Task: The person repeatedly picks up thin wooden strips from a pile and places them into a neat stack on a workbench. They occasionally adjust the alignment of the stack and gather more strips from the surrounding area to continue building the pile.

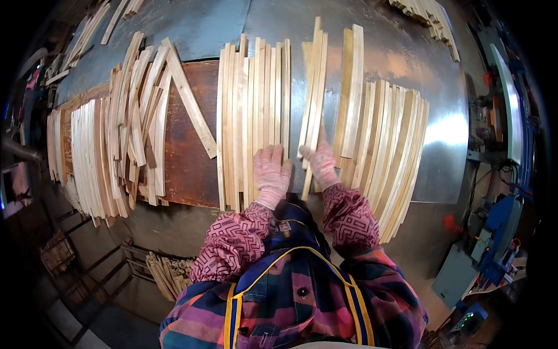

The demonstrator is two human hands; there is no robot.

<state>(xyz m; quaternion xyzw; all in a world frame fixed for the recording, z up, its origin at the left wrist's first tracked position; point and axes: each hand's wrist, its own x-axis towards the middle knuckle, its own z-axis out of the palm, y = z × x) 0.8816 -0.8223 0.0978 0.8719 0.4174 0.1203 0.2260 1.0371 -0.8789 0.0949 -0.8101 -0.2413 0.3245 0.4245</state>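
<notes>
My left hand [271, 174], in a pale pink knit glove, lies flat with fingers stretched on the near end of a row of wooden strips [250, 99]. It presses on them without gripping. Just right of that row, my right hand [322, 164], gloved alike, closes around the near part of a few long wooden strips [314, 87]. These stand apart from the middle row, slightly tilted. Their underside is hidden. Further right, two separate strips [351, 87] lie beside a wide row of light strips [386, 145].
A metal-topped table [444, 134] carries the wood, with a reddish-brown board [187, 136] at left. Jumbled strips [139, 110] lie there, one slanting across the board. More strips [427, 17] lie at the far right. Blue machinery [500, 227] stands right; a rack [136, 262] stands lower left.
</notes>
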